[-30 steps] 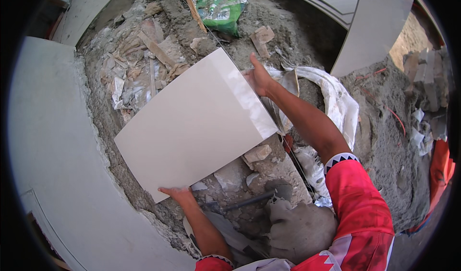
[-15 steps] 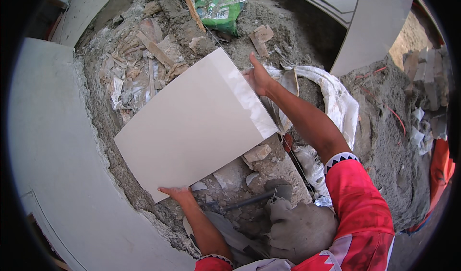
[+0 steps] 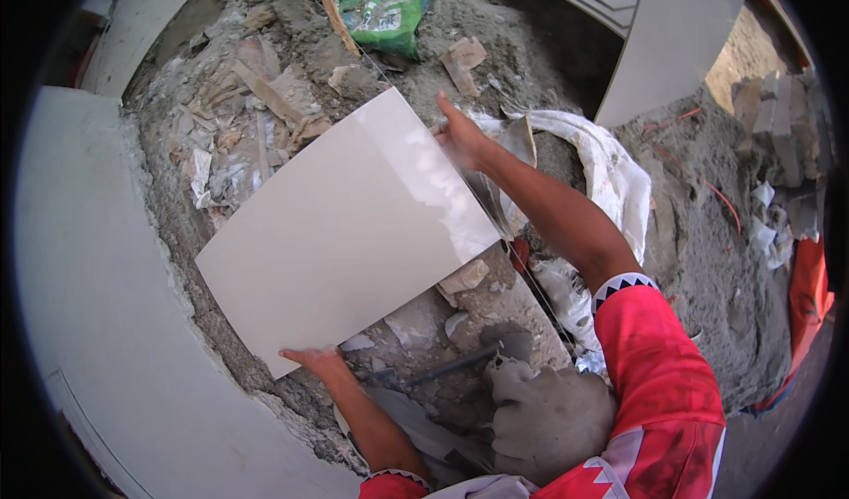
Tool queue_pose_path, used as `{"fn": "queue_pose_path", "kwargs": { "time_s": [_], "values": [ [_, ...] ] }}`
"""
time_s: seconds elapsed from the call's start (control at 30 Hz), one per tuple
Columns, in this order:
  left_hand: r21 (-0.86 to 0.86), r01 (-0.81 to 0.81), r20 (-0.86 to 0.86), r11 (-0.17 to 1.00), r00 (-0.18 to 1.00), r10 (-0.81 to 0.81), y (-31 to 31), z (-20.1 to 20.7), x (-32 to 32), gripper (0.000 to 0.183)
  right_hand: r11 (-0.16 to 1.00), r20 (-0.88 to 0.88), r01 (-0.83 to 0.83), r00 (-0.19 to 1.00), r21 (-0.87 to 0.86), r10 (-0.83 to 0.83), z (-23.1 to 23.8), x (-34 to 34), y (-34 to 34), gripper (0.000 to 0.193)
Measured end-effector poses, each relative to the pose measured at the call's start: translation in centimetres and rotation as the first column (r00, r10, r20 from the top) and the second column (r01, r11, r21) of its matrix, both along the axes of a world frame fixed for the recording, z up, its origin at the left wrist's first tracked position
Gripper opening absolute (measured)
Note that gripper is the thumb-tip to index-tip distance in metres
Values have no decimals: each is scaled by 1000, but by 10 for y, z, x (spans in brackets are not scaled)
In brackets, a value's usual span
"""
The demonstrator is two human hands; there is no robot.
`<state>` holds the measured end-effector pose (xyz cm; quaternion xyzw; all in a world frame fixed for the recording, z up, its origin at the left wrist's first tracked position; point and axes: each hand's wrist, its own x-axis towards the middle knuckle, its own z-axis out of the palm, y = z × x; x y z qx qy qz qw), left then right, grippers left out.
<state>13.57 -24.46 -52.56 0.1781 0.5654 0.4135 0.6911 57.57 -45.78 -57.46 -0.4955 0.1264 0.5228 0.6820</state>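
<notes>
A large pale rectangular tile (image 3: 327, 234) lies between my hands, over the rubble, its right part glossy with reflected light. My left hand (image 3: 317, 361) holds the near left corner, thumb on the top face and fingers hidden beneath. At the far right edge, my right hand (image 3: 460, 137) grips the tile with its thumb raised off it; the fingertips are partly hidden. A taut string (image 3: 541, 289) runs past the tile's right side. Below the near edge, a dark tool handle (image 3: 451, 366) lies among broken pieces.
Smooth grey flooring (image 3: 97, 251) ends in a rough edge on the left. Broken wood and debris (image 3: 256, 101) lie beyond the tile, near a green bag (image 3: 385, 17). White sacking (image 3: 610, 163) and a grey mortar heap (image 3: 707, 260) are at right. Another panel (image 3: 668, 44) stands upright at far right.
The whole view has shifted slightly, so the scene sits a little further left. The bright reflection on the tile has spread. Both hands keep their places on its edges.
</notes>
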Motion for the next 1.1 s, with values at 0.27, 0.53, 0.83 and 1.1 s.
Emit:
{"fn": "queue_pose_path", "kwargs": {
  "time_s": [0.27,0.53,0.83,1.1],
  "values": [
    [19,22,-58,1000,998,-21,-10,32,16,82,990,35,82,996,-119,-78,16,-11,-5,82],
    [-47,-2,37,999,999,3,-16,26,30,82,981,80,114,992,-159,-102,25,-11,-20,82],
    [-77,-6,78,997,997,12,-10,6,19,81,946,243,143,967,-290,-72,44,-20,-20,72],
    [-47,-4,-3,999,1000,4,-6,-4,10,81,923,775,136,594,-359,214,126,-98,-65,42]
  ]
}}
